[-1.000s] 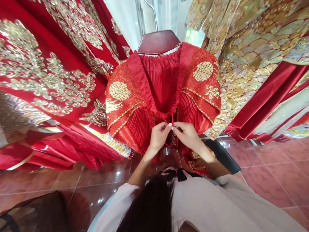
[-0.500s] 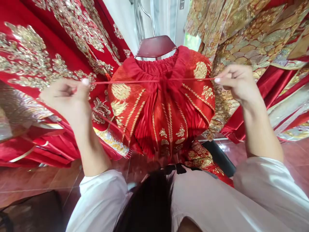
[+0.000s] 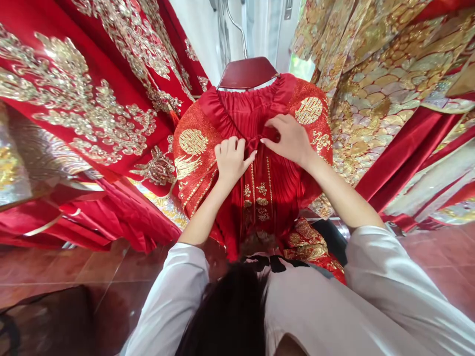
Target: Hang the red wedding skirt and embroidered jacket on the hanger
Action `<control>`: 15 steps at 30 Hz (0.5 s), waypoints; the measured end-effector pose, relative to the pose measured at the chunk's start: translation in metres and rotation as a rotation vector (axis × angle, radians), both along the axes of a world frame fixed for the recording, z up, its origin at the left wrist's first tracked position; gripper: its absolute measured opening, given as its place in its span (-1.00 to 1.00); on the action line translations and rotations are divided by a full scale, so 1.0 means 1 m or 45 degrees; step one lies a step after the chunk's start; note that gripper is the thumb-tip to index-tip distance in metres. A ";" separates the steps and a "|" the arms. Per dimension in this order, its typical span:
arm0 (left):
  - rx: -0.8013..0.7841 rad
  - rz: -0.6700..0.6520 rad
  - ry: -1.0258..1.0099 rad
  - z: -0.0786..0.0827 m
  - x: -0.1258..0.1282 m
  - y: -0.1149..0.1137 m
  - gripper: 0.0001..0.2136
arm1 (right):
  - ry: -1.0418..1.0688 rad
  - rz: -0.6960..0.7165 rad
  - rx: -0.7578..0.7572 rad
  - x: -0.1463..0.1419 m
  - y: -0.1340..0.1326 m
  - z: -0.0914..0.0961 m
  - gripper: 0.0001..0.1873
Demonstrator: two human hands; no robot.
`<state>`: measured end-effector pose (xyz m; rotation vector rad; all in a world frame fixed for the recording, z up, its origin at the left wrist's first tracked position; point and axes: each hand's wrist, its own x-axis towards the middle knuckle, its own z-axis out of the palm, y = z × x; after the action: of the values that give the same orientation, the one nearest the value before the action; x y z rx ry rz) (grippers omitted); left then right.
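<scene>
A red pleated skirt (image 3: 260,193) with gold embroidery hangs from a dark red hanger (image 3: 248,72) straight ahead. Its gathered waistband is drawn tight by a thin red drawstring (image 3: 254,144). My left hand (image 3: 230,159) and my right hand (image 3: 288,137) meet at the middle of the waistband. Both pinch the drawstring close to where it leaves the band, fingers curled and thumbs pressed in. The string's ends are hidden under my fingers.
Red garments with heavy gold embroidery (image 3: 85,109) hang at the left. A gold scale-patterned robe (image 3: 386,84) hangs at the right. Red tiled floor (image 3: 438,257) lies below. A black stand foot (image 3: 334,237) shows under the skirt. A window (image 3: 267,29) is behind the hanger.
Both hands, which had pulled the drawstring taut far apart to left and right, have come back together at the waistband's middle. The waistband stays gathered shut.
</scene>
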<state>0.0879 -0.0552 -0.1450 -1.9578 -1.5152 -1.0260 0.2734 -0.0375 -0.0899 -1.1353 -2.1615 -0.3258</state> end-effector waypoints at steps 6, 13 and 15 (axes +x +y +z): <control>-0.084 0.027 0.083 -0.007 -0.011 0.023 -0.76 | -0.267 -0.151 0.007 -0.027 0.020 -0.011 -0.71; -0.184 -0.114 -0.097 0.015 -0.021 0.006 -0.79 | -0.332 -0.183 -0.105 -0.041 0.007 -0.007 -0.69; -0.184 -0.202 -0.199 0.020 -0.020 -0.001 -0.80 | -0.298 -0.184 -0.130 -0.041 0.005 -0.005 -0.68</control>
<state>0.0683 -0.0563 -0.1246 -2.1709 -1.5757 -1.1902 0.2326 -0.0325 -0.0945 -1.3737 -2.3254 -0.4358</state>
